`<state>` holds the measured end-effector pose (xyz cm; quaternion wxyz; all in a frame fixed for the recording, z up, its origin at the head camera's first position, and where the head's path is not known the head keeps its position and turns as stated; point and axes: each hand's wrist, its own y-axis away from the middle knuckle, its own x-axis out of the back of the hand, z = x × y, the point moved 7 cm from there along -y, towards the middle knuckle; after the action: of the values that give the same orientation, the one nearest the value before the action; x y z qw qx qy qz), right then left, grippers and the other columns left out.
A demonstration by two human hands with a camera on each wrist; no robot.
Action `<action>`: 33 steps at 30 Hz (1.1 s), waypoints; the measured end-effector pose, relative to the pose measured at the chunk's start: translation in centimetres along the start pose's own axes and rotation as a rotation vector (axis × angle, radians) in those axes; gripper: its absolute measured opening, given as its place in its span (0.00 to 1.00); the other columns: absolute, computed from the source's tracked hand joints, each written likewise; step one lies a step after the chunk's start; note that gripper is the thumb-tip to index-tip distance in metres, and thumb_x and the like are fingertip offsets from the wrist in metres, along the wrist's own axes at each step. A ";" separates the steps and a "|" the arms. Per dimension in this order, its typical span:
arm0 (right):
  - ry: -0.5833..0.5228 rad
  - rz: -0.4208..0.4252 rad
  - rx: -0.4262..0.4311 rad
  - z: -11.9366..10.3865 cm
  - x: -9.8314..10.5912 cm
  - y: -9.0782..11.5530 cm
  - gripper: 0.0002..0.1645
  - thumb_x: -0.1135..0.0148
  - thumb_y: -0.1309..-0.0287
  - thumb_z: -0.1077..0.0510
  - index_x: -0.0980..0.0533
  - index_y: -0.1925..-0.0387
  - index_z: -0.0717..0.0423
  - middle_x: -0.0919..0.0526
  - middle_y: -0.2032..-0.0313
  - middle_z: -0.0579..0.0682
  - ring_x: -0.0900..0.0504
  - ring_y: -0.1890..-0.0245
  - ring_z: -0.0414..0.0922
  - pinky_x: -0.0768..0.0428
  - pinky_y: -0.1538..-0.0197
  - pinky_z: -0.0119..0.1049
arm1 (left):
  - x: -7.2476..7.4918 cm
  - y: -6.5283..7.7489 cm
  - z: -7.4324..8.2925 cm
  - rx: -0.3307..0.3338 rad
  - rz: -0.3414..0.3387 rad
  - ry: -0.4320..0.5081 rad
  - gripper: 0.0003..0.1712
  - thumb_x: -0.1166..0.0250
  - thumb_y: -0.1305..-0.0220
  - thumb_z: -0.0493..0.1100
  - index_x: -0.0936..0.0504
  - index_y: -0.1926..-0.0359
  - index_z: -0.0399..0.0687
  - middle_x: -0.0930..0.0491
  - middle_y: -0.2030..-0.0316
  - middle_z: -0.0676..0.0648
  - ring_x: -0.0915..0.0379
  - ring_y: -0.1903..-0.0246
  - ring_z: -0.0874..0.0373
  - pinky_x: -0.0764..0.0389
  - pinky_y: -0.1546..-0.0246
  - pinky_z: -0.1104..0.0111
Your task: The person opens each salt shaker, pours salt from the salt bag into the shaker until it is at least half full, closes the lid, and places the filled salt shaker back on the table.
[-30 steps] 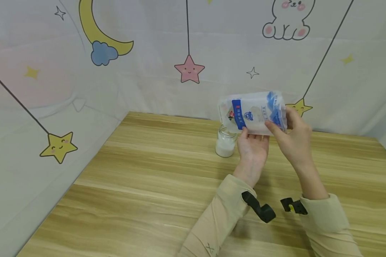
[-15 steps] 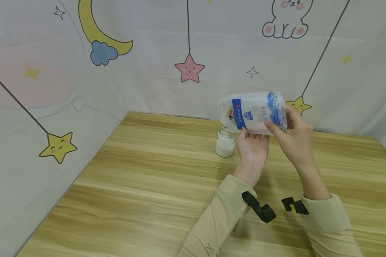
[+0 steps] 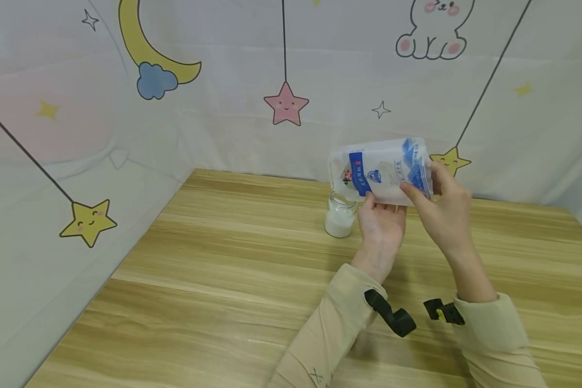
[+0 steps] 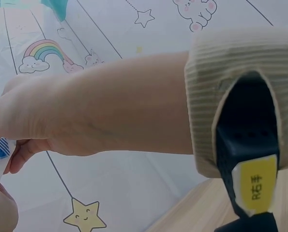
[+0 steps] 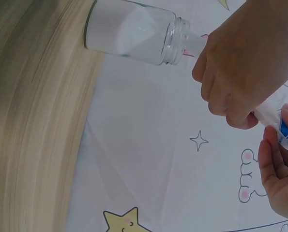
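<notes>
The white-and-blue bag (image 3: 385, 170) is held sideways above the far part of the table (image 3: 199, 258), its left end at the mouth of a glass jar (image 3: 339, 222). The left hand (image 3: 382, 229), palm up, grips its lower edge with curled fingers, thumb in front. The right hand (image 3: 443, 207) pinches the right end, thumb nearest, forearm slanting from near right.

pouch (image 3: 383, 175): white, blue mountains | sleeves (image 3: 332, 318): beige | straps (image 3: 402, 323): black | tabletop (image 3: 199, 269): yellow-brown streaks | backdrop (image 3: 228, 129): whitish, starred
</notes>
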<state>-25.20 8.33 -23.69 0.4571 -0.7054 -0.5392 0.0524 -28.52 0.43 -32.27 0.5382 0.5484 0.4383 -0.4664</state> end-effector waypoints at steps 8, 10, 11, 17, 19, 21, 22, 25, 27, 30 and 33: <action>-0.005 0.009 0.026 0.2 -0.1 -0.3 0.22 0.31 0.47 0.65 0.24 0.49 0.65 0.15 0.58 0.65 0.25 0.66 0.17 0.28 0.61 0.12 | -0.1 -0.1 0.0 -0.002 0.004 0.001 0.25 0.64 0.23 0.48 0.38 0.35 0.37 0.29 0.39 0.41 0.36 0.35 0.51 0.33 0.32 0.60; -0.011 0.007 0.017 0.3 0.0 -0.3 0.23 0.31 0.48 0.65 0.24 0.48 0.64 0.15 0.59 0.65 0.25 0.66 0.18 0.28 0.62 0.11 | -0.1 -0.1 0.0 -0.007 0.006 0.000 0.25 0.64 0.23 0.48 0.38 0.35 0.37 0.29 0.40 0.41 0.35 0.35 0.51 0.32 0.33 0.60; -0.013 0.005 0.009 0.4 0.0 -0.3 0.24 0.30 0.48 0.64 0.24 0.48 0.64 0.15 0.59 0.65 0.25 0.66 0.18 0.28 0.62 0.11 | -0.1 -0.1 0.0 -0.008 0.006 -0.001 0.25 0.64 0.23 0.48 0.38 0.35 0.37 0.28 0.40 0.41 0.35 0.36 0.51 0.32 0.33 0.60; 0.003 -0.007 -0.035 0.6 0.1 -0.3 0.26 0.29 0.48 0.62 0.24 0.46 0.62 0.15 0.60 0.63 0.26 0.69 0.20 0.29 0.63 0.12 | -0.1 -0.1 0.0 -0.023 0.006 -0.006 0.26 0.65 0.24 0.48 0.38 0.35 0.37 0.30 0.39 0.41 0.36 0.35 0.50 0.34 0.32 0.58; 0.015 -0.009 -0.040 0.6 0.1 -0.3 0.26 0.29 0.48 0.61 0.25 0.46 0.62 0.15 0.60 0.63 0.26 0.69 0.21 0.29 0.64 0.13 | -0.1 -0.1 0.0 -0.025 0.006 -0.005 0.26 0.65 0.24 0.48 0.39 0.35 0.37 0.30 0.39 0.40 0.37 0.34 0.49 0.35 0.31 0.58; 0.022 -0.013 -0.043 0.6 0.1 -0.2 0.27 0.29 0.48 0.60 0.25 0.46 0.61 0.15 0.60 0.62 0.26 0.69 0.21 0.29 0.64 0.13 | -0.1 -0.1 0.0 -0.025 0.004 -0.001 0.26 0.65 0.24 0.48 0.39 0.35 0.37 0.31 0.39 0.40 0.38 0.34 0.49 0.35 0.31 0.58; 0.024 -0.014 -0.044 0.6 0.1 -0.2 0.27 0.29 0.48 0.60 0.25 0.45 0.61 0.15 0.60 0.62 0.26 0.69 0.22 0.29 0.64 0.13 | -0.1 -0.1 0.0 -0.025 0.003 0.001 0.26 0.65 0.24 0.48 0.39 0.35 0.37 0.31 0.39 0.40 0.38 0.34 0.49 0.35 0.31 0.58; 0.024 -0.017 -0.045 0.6 0.1 -0.2 0.27 0.30 0.47 0.59 0.25 0.45 0.60 0.15 0.59 0.62 0.26 0.69 0.22 0.29 0.63 0.14 | 0.0 -0.1 0.0 -0.022 0.003 0.004 0.26 0.65 0.24 0.48 0.39 0.35 0.37 0.31 0.39 0.40 0.37 0.35 0.50 0.35 0.31 0.58; 0.019 -0.017 -0.044 0.6 0.1 -0.2 0.27 0.30 0.47 0.60 0.25 0.45 0.60 0.15 0.59 0.62 0.26 0.68 0.22 0.29 0.63 0.14 | 0.0 -0.1 0.0 -0.020 0.001 0.002 0.26 0.65 0.24 0.47 0.39 0.35 0.37 0.30 0.39 0.40 0.37 0.35 0.50 0.35 0.31 0.58; 0.010 -0.007 -0.037 0.7 0.1 -0.2 0.27 0.30 0.47 0.60 0.25 0.45 0.60 0.15 0.59 0.63 0.26 0.68 0.22 0.29 0.63 0.13 | 0.0 -0.1 -0.1 -0.015 -0.003 0.002 0.25 0.64 0.24 0.47 0.39 0.35 0.36 0.30 0.39 0.40 0.37 0.34 0.49 0.35 0.31 0.59; 0.006 0.008 -0.028 0.6 0.2 -0.2 0.26 0.31 0.46 0.61 0.25 0.45 0.61 0.15 0.59 0.64 0.26 0.68 0.21 0.29 0.64 0.13 | -0.1 0.0 -0.2 -0.006 -0.006 0.006 0.25 0.63 0.24 0.47 0.39 0.35 0.36 0.30 0.39 0.40 0.37 0.34 0.49 0.35 0.31 0.59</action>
<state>-25.61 8.86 -23.82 0.4485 -0.7141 -0.5357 0.0447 -28.55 0.60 -32.16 0.5370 0.5468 0.4431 -0.4652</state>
